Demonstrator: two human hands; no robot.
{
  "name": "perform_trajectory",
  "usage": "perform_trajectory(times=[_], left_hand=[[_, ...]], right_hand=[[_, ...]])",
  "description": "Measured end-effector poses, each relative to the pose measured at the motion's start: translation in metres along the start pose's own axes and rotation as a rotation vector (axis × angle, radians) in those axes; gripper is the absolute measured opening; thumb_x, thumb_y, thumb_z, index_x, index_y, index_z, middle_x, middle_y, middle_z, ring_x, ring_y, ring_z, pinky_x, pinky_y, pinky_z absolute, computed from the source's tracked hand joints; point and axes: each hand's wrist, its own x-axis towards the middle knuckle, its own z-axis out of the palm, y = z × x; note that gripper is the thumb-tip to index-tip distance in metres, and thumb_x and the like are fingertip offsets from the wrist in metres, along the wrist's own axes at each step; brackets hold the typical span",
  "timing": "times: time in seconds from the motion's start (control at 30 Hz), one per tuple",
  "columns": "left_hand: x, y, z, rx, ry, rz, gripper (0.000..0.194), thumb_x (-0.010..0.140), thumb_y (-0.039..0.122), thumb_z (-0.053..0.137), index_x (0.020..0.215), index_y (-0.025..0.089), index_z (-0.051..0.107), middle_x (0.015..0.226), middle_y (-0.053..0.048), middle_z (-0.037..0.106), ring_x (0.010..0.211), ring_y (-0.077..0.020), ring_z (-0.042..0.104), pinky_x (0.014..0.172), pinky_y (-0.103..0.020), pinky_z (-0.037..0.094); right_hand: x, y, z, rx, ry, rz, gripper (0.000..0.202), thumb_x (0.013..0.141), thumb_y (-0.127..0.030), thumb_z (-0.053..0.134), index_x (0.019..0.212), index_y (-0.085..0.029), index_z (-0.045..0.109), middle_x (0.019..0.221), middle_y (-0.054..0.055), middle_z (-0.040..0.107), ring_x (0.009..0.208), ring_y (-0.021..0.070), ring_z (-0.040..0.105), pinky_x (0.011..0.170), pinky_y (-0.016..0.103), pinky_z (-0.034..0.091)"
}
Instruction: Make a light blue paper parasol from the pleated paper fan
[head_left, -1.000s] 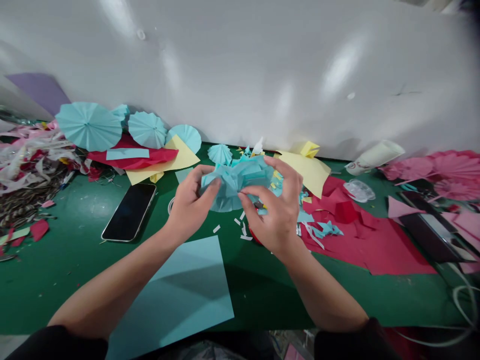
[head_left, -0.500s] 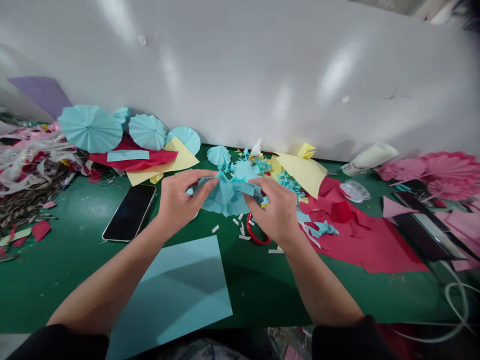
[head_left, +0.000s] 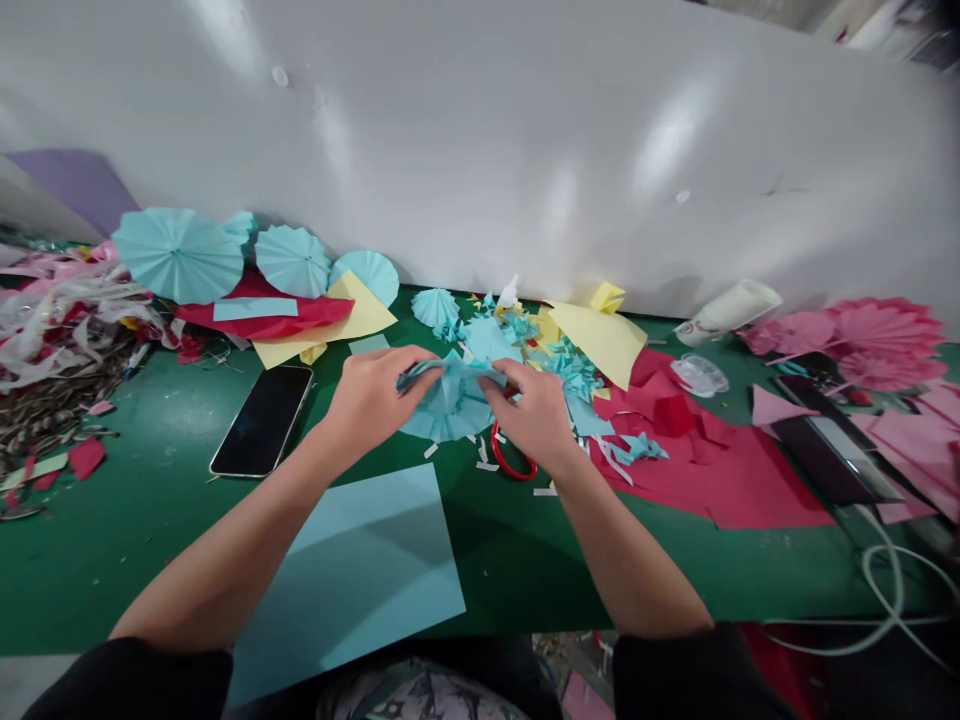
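Between my two hands is a pleated light-blue paper fan [head_left: 450, 408], held a little above the green table. My left hand [head_left: 379, 395] pinches its left edge between thumb and fingers. On the other side, my right hand [head_left: 525, 400] grips the right edge the same way. Just below the fan lie red-handled scissors [head_left: 513, 462], their blades hidden. A flat light-blue sheet [head_left: 375, 560] rests on the table nearer my body, partly under my left forearm.
A phone [head_left: 262, 420] lies left of my hands. Finished-looking pleated blue discs [head_left: 180, 255] stand against the grey wall [head_left: 480, 130]. Red paper [head_left: 720, 475], yellow paper [head_left: 600, 340] and blue scraps [head_left: 571, 370] spread to the right, with pink fans [head_left: 877, 340] beyond.
My hands have drawn slightly closer together, and the fan's folds now bunch more between my fingers. My right hand has shifted left. The view has moved a little.
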Motion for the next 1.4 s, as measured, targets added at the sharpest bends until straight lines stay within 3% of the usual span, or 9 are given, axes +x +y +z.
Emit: perform_trajectory(times=[0.17, 0.33, 0.4, 0.57, 0.7, 0.97, 1.1, 1.2, 1.4], left_hand=[[0.004, -0.009, -0.007, -0.080, -0.134, -0.119, 0.045, 0.076, 0.043, 0.058, 0.114, 0.020, 0.052, 0.109, -0.010, 0.061, 0.098, -0.0248, 0.058, 0.079, -0.035, 0.046], [0.006, -0.017, -0.012, 0.022, -0.194, -0.235, 0.046, 0.081, 0.043, 0.049, 0.119, 0.018, 0.045, 0.119, -0.011, 0.055, 0.108, -0.0278, 0.053, 0.086, -0.042, 0.043], [0.007, -0.021, -0.013, 0.099, -0.241, -0.238, 0.041, 0.084, 0.041, 0.045, 0.118, 0.017, 0.046, 0.118, -0.011, 0.055, 0.109, -0.0269, 0.051, 0.088, -0.041, 0.042], [0.004, -0.036, -0.011, 0.315, -0.508, -0.210, 0.037, 0.086, 0.034, 0.040, 0.117, 0.016, 0.047, 0.119, -0.011, 0.054, 0.110, -0.0275, 0.050, 0.090, -0.038, 0.040], [-0.001, -0.049, -0.008, 0.440, -0.717, -0.176, 0.037, 0.086, 0.035, 0.040, 0.114, 0.014, 0.049, 0.117, -0.014, 0.054, 0.109, -0.0297, 0.051, 0.088, -0.039, 0.041], [-0.003, -0.055, 0.001, 0.529, -0.827, -0.114, 0.032, 0.086, 0.028, 0.037, 0.106, 0.016, 0.059, 0.132, -0.016, 0.041, 0.117, -0.0316, 0.043, 0.087, -0.043, 0.042], [-0.003, -0.052, 0.005, 0.540, -0.851, -0.103, 0.035, 0.086, 0.026, 0.035, 0.111, 0.018, 0.057, 0.139, -0.015, 0.032, 0.121, -0.0308, 0.039, 0.091, -0.046, 0.040], [-0.003, -0.050, 0.005, 0.543, -0.863, -0.101, 0.038, 0.087, 0.027, 0.032, 0.115, 0.018, 0.055, 0.142, -0.015, 0.027, 0.126, -0.0318, 0.034, 0.092, -0.049, 0.038], [-0.003, -0.047, 0.002, 0.558, -0.839, -0.123, 0.037, 0.087, 0.028, 0.034, 0.116, 0.018, 0.055, 0.142, -0.014, 0.028, 0.128, -0.0330, 0.031, 0.095, -0.048, 0.035]], right_hand=[[-0.003, 0.025, 0.012, 0.030, 0.267, 0.046, 0.017, 0.079, -0.029, 0.054, 0.079, -0.018, 0.067, 0.075, 0.006, 0.068, 0.057, 0.0159, 0.060, 0.058, 0.030, 0.049], [-0.012, 0.048, 0.028, 0.037, 0.477, -0.170, 0.027, 0.083, -0.015, 0.044, 0.097, -0.021, 0.066, 0.093, 0.009, 0.065, 0.093, 0.0191, 0.058, 0.076, 0.035, 0.051], [-0.021, 0.050, 0.039, 0.014, 0.352, -0.232, 0.029, 0.083, -0.015, 0.045, 0.105, -0.022, 0.063, 0.103, 0.011, 0.061, 0.101, 0.0204, 0.054, 0.076, 0.035, 0.052], [-0.048, 0.043, 0.067, 0.007, -0.193, -0.383, 0.028, 0.087, -0.022, 0.043, 0.107, -0.018, 0.061, 0.113, 0.013, 0.057, 0.104, 0.0194, 0.053, 0.082, 0.035, 0.052], [-0.056, 0.042, 0.072, -0.018, -0.258, -0.370, 0.026, 0.087, -0.021, 0.041, 0.101, -0.018, 0.064, 0.107, 0.010, 0.061, 0.098, 0.0181, 0.056, 0.079, 0.032, 0.052], [-0.024, 0.071, 0.042, -0.222, -0.167, 0.014, 0.028, 0.085, -0.019, 0.039, 0.098, -0.019, 0.064, 0.107, 0.010, 0.060, 0.103, 0.0222, 0.051, 0.089, 0.040, 0.043], [-0.003, 0.094, 0.029, -0.389, -0.126, 0.330, 0.025, 0.080, -0.020, 0.042, 0.083, -0.013, 0.067, 0.115, 0.017, 0.051, 0.110, 0.0355, 0.042, 0.086, 0.053, 0.037], [0.006, 0.100, 0.034, -0.459, -0.140, 0.480, 0.029, 0.077, -0.031, 0.051, 0.087, -0.008, 0.065, 0.120, 0.021, 0.045, 0.112, 0.0414, 0.038, 0.086, 0.056, 0.035], [0.018, 0.096, 0.054, -0.512, -0.141, 0.628, 0.038, 0.075, -0.036, 0.052, 0.100, -0.008, 0.061, 0.133, 0.019, 0.031, 0.119, 0.0401, 0.029, 0.092, 0.051, 0.030]])
